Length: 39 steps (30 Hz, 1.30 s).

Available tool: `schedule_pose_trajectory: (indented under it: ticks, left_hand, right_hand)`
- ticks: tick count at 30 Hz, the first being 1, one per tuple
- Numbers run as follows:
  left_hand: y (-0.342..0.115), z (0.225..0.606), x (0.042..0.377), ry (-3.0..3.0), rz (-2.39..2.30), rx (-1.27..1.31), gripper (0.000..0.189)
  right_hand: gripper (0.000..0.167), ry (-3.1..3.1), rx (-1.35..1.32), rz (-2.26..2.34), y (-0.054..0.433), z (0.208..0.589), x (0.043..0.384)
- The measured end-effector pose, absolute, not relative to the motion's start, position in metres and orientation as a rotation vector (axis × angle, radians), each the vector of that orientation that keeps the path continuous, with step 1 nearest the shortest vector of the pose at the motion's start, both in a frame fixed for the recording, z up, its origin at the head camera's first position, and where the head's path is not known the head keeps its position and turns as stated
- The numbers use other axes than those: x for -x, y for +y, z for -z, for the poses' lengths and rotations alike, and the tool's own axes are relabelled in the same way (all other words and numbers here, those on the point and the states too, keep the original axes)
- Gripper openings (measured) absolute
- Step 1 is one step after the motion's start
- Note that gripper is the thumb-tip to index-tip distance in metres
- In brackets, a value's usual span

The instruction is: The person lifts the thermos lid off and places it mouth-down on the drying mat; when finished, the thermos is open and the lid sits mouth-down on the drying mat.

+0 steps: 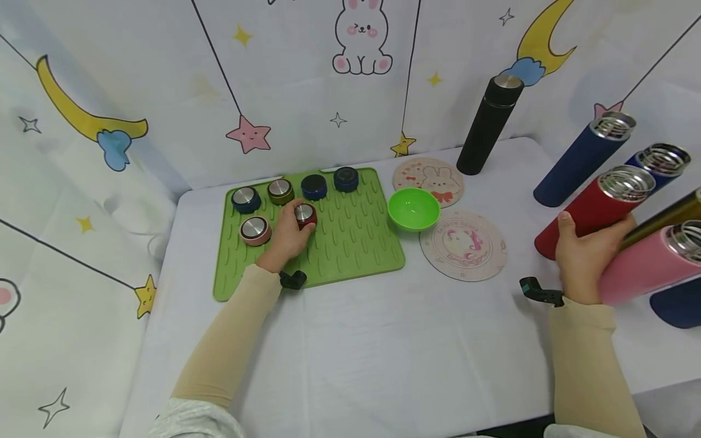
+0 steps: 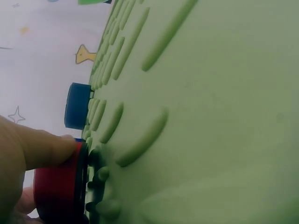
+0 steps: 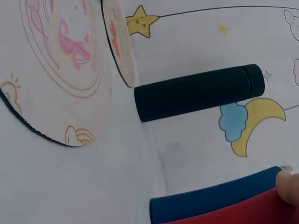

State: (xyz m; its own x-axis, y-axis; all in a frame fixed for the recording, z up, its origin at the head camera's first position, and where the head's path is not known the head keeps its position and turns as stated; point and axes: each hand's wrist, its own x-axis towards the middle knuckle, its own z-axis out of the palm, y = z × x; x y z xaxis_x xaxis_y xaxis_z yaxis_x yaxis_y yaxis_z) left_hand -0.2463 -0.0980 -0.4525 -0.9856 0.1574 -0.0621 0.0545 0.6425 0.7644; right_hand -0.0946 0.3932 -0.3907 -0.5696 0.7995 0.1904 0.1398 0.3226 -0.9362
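On the green ridged mat (image 1: 356,243), my left hand (image 1: 285,240) pinches a red bottle lid (image 1: 305,215) with a silver top. The left wrist view shows the lid (image 2: 58,182) against the mat, with fingers on its side. Over on the right, my right hand (image 1: 588,258) grips a red thermos bottle (image 1: 594,213), lidless with a steel mouth. In the right wrist view, only the thumb (image 3: 288,186) shows, on the red bottle (image 3: 238,210). Around the left hand sit a pink lid (image 1: 255,231), an olive lid (image 1: 280,191) and several dark lids (image 1: 314,187).
Lidless bottles crowd the right hand: blue (image 1: 580,161), olive (image 1: 662,218), pink (image 1: 641,271) and others. A lidded black bottle (image 1: 490,125) stands at the back. A green bowl (image 1: 413,210) sits between the mat and two round coasters (image 1: 462,246). Printed cloth hangs behind the table.
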Motion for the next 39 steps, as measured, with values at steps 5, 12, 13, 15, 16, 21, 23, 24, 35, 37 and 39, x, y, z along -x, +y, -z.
schedule_pose_trajectory:
  ticks: [5,12,13,15,16,21,23,24,35,37,39]
  left_hand:
    - [-0.098,0.455,0.245,2.756,-1.288,-0.170,0.068]
    - [-0.099,0.459,0.247,2.780,-1.337,-0.173,0.067]
    - [-0.099,0.458,0.247,2.779,-1.342,-0.171,0.067]
    - [-0.100,0.458,0.247,2.778,-1.351,-0.168,0.068]
    - [-0.100,0.458,0.246,2.778,-1.359,-0.167,0.068]
    - [-0.099,0.455,0.242,2.777,-1.399,-0.171,0.071]
    - [-0.099,0.453,0.240,2.783,-1.410,-0.176,0.073]
    - [-0.099,0.452,0.239,2.790,-1.418,-0.186,0.074]
    - [-0.103,0.437,0.199,2.756,-1.618,-0.402,0.075]
    - [-0.104,0.439,0.186,2.684,-1.686,-0.451,0.072]
    - [-0.106,0.443,0.172,2.600,-1.766,-0.488,0.070]
  right_hand:
    - [0.082,-1.918,0.867,-1.283,0.393,0.386,0.093]
    - [0.087,-1.923,0.927,-1.290,0.393,0.386,0.094]
    - [0.089,-1.929,0.937,-1.288,0.394,0.386,0.094]
    - [0.093,-1.947,0.957,-1.282,0.392,0.386,0.093]
    - [0.095,-1.964,0.961,-1.267,0.392,0.387,0.093]
    - [0.103,-2.022,0.935,-1.248,0.378,0.384,0.085]
    - [0.105,-2.023,0.904,-1.276,0.369,0.381,0.079]
    - [0.106,-2.016,0.880,-1.296,0.364,0.380,0.076]
    - [0.100,-2.098,0.581,-1.107,0.322,0.408,0.057]
    - [0.095,-2.147,0.537,-1.091,0.318,0.411,0.063]
    - [0.092,-2.193,0.484,-1.111,0.318,0.411,0.073]
